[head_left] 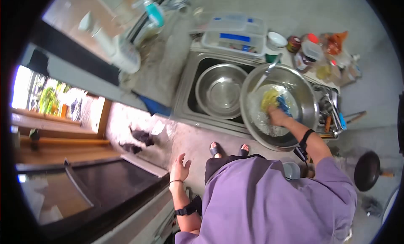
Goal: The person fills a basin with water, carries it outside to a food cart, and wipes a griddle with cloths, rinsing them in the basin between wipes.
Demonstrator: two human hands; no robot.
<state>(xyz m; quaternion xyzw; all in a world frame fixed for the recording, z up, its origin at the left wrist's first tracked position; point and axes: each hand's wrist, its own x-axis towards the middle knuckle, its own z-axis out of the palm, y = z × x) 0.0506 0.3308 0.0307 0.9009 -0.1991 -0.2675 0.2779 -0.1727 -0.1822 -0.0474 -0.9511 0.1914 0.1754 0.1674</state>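
My right hand (277, 117) reaches down into a large steel basin (248, 125) of soapy water, its fingers closed around a soft yellow and blue scrubber (269, 99). Some fingertips are hidden behind it. A long-handled utensil (267, 75) leans over the basin's far rim, its lower end inside. To the left, a smaller steel basin (201, 92) sits in the sink (183, 101). My left hand (180, 170) hangs low on the left, well away from the sink. It holds nothing, and its fingers are apart.
Behind the sinks stand a clear lidded box (235, 35), a white bowl (277, 40) and several jars (307, 54). Utensils (332, 111) fill a rack at right. A white spray bottle (126, 54) is on the left ledge. A frying pan (367, 171) hangs far right. Two dark animals (142, 137) are on the floor.
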